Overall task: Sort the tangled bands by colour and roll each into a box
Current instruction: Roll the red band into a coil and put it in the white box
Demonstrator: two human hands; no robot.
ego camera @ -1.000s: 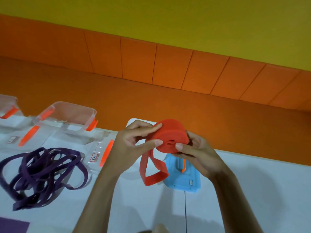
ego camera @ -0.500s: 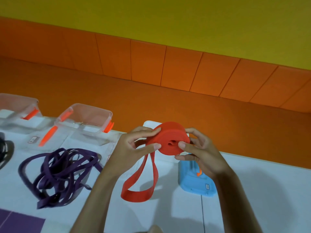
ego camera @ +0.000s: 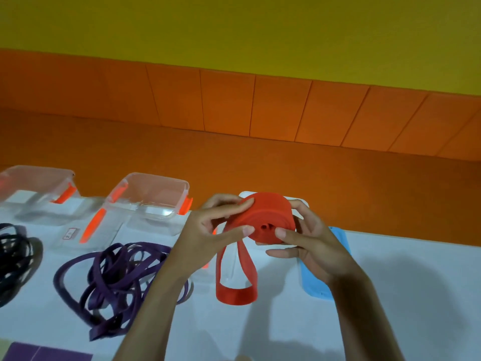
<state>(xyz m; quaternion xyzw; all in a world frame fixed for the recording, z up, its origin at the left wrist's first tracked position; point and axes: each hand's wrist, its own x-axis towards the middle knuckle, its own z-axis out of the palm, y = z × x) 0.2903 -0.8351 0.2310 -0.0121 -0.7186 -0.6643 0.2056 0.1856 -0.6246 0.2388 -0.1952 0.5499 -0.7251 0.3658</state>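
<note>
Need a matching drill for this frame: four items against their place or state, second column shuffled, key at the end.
Items:
1. red band
2. purple band
3. black band
4. blue lid

Place or state:
A. on the table, cut off by the left edge of the view
B. partly rolled, held above the table
C. flat on the table, furthest right
D. loose tangle on the table, wholly in view

Pairs: 1-B, 2-D, 3-A, 4-C

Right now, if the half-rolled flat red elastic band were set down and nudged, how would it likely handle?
Probably floppy: the unrolled tail of the flat red elastic band droops in a limp loop. The roll would likely loosen once released, since both the left hand and right hand pinch it. On edge it might roll, being round.
</note>
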